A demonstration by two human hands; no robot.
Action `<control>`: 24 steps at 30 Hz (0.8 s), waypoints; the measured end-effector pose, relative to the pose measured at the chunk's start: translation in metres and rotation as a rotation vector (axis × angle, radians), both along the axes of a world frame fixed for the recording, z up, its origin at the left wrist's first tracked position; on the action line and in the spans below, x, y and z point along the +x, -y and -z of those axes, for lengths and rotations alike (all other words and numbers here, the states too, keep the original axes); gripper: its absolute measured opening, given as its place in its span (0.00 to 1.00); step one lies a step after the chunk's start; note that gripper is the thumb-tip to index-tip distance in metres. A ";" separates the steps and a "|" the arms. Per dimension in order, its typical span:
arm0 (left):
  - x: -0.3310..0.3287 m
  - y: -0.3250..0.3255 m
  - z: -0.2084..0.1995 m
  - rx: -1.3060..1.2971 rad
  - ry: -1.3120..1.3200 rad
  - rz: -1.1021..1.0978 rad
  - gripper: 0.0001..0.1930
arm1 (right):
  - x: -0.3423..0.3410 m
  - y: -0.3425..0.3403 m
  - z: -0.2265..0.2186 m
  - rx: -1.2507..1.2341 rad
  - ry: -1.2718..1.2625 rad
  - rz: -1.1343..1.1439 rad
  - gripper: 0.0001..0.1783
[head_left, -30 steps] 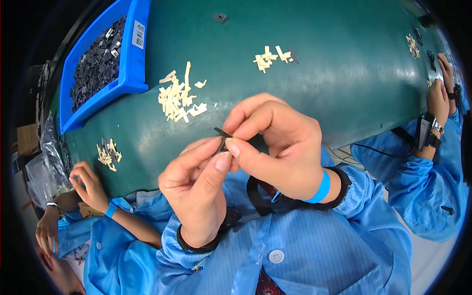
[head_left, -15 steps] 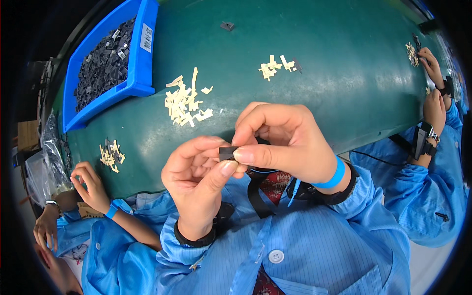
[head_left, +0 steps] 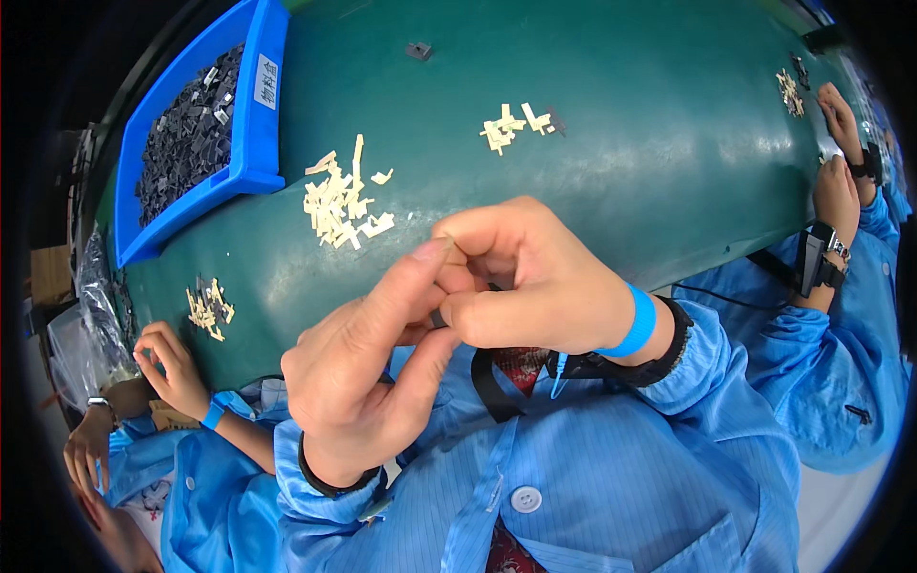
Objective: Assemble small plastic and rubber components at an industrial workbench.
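My left hand (head_left: 363, 368) and my right hand (head_left: 535, 291) meet in front of my chest, above the near edge of the green table. The right hand's thumb and index finger are closed around a small black block, now almost wholly hidden, with only a dark sliver (head_left: 439, 319) showing between the hands. My left fingers are bent in against the right fingertips; what they pinch cannot be made out. Beyond the hands lies a pile of pale yellow strips (head_left: 334, 205).
A blue bin (head_left: 256, 124) full of small black pieces stands at the far left. On the green table (head_left: 611, 105) lie a single black block (head_left: 418, 51) and further yellow strips (head_left: 501, 129). Co-workers' hands (head_left: 177, 372) rest at left and right (head_left: 836, 191).
My left hand has turned over and moved in, its fingertips now up against the right hand's. The black block, plainly visible before, is mostly covered. The view has shifted slightly.
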State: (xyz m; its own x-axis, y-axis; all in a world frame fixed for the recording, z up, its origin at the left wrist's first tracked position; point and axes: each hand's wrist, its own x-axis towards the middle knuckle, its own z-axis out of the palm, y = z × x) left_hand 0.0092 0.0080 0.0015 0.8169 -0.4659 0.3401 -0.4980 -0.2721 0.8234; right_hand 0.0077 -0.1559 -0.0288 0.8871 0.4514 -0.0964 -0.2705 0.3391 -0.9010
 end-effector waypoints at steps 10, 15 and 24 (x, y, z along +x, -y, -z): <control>-0.018 -0.005 0.021 -0.823 -0.681 -0.067 0.12 | -0.006 -0.015 -0.004 0.459 -0.168 0.089 0.08; -0.017 -0.002 0.018 -1.074 -1.019 0.006 0.11 | -0.009 -0.027 0.001 0.396 -0.024 0.232 0.06; -0.020 -0.023 -0.003 -0.812 -1.014 0.035 0.09 | -0.010 -0.019 0.008 -0.062 0.385 0.218 0.13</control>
